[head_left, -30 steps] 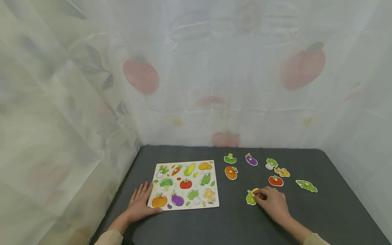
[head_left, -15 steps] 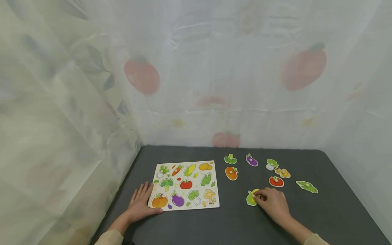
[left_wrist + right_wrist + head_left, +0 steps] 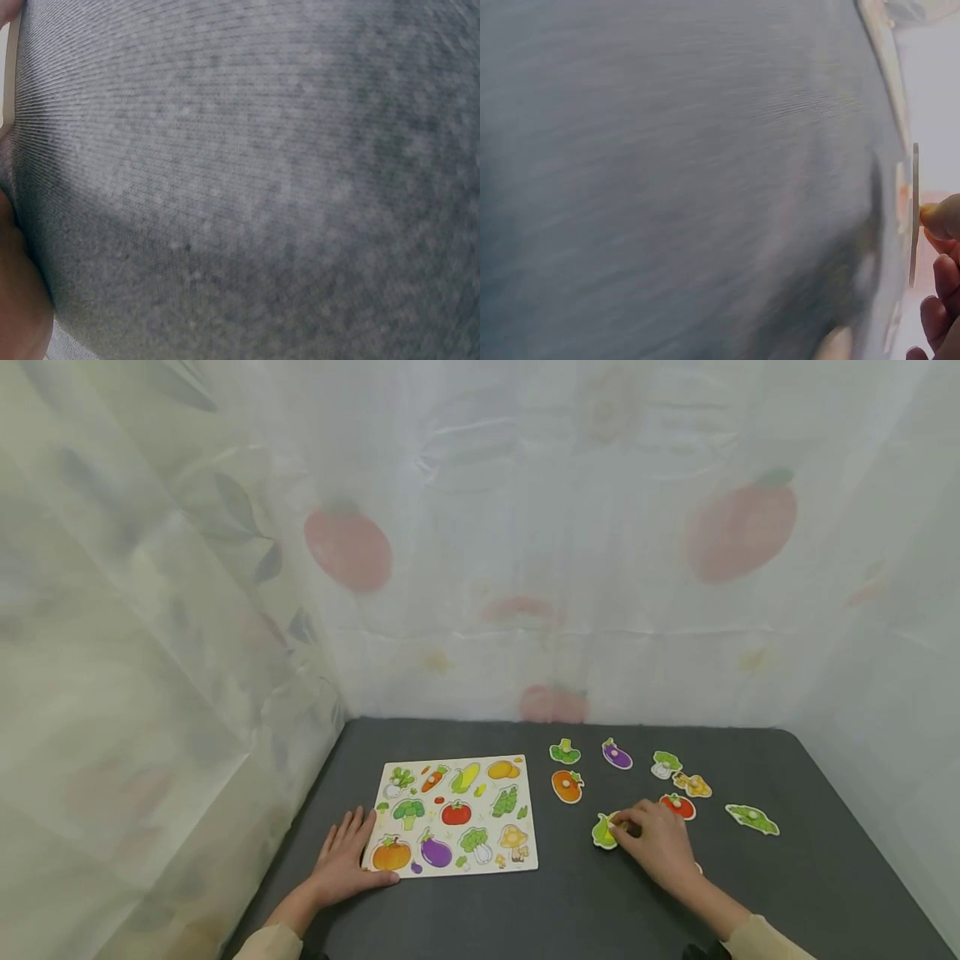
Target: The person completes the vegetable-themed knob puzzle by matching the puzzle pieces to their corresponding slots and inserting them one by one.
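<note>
My left hand [image 3: 343, 858] lies with spread, straight fingers on the left edge of a pale vegetable puzzle board [image 3: 529, 857]. In the left wrist view, only a bit of that hand [image 3: 22, 300] and the board's edge [image 3: 10, 75] show. To the right of the board, my right hand [image 3: 658, 845] pinches a corn puzzle piece [image 3: 603, 832] between thumb and fingertips. The right wrist view shows the piece [image 3: 915, 217] edge-on, held off the dark table by the right hand [image 3: 946, 277]. On the board, the carrot and the radish appear to have knobs.
Loose knobbed pieces lie on the dark table [image 3: 570, 910]: broccoli [image 3: 565, 752], pumpkin [image 3: 567, 786], eggplant [image 3: 617, 754], cabbage [image 3: 666, 764], mushroom [image 3: 692, 786], tomato [image 3: 678, 807] and pea pod [image 3: 752, 819]. A pale edge peeks out beside the right wrist. Printed curtains [image 3: 555, 527] surround the table.
My right hand has lifted the corn piece and moved it slightly left and away from me, now partly covering the tomato piece. The left hand has stayed on the board.
</note>
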Tool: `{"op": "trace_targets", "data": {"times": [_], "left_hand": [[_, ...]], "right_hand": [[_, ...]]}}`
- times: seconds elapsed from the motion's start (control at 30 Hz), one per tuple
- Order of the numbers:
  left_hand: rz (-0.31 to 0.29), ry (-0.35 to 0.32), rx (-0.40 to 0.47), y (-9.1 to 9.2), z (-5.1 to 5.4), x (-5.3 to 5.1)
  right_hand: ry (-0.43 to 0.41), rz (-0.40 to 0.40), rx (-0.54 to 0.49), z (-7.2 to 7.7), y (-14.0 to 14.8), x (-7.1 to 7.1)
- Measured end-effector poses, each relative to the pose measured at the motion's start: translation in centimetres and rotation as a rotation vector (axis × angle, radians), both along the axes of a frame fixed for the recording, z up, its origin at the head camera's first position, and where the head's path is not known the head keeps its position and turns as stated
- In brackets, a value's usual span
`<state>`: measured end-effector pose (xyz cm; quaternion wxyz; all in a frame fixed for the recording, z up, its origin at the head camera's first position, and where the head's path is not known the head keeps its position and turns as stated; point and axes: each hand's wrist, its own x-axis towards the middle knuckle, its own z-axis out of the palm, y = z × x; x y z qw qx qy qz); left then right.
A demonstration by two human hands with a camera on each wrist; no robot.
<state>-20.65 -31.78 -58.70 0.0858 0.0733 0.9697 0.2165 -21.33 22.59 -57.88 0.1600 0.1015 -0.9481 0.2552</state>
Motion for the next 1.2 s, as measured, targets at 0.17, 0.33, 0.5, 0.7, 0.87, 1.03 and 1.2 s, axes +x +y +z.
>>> {"op": "trace_targets", "data": {"times": [0.17, 0.33, 0.5, 0.7, 0.87, 1.03, 1.2], "left_hand": [[0.002, -0.005, -0.004, 0.1, 0.0, 0.1], [-0.006, -0.007, -0.002, 0.1, 0.0, 0.0], [0.001, -0.013, -0.003, 0.0, -0.1, 0.0], [0.007, -0.005, 0.009, 0.0, 0.0, 0.1], [0.007, -0.011, 0.012, -0.1, -0.1, 0.1], [0.006, -0.011, 0.011, 0.0, -0.2, 0.1], [0.01, -0.006, 0.012, 0.0, 0.0, 0.2]], "right_hand": [[0.011, 0.028, -0.044, 1.1, -2.6, -2.2], [0.017, 0.064, -0.077, 1.9, -6.3, -4.7], [0.035, 0.097, -0.087, 2.2, -10.2, -6.9], [-0.03, 0.131, -0.096, 2.3, -14.1, -8.9], [-0.081, 0.153, -0.078, 1.7, -16.7, -10.1], [-0.095, 0.15, -0.053, 0.8, -18.7, -11.0], [-0.089, 0.139, -0.038, 0.4, -20.4, -11.4]]}}
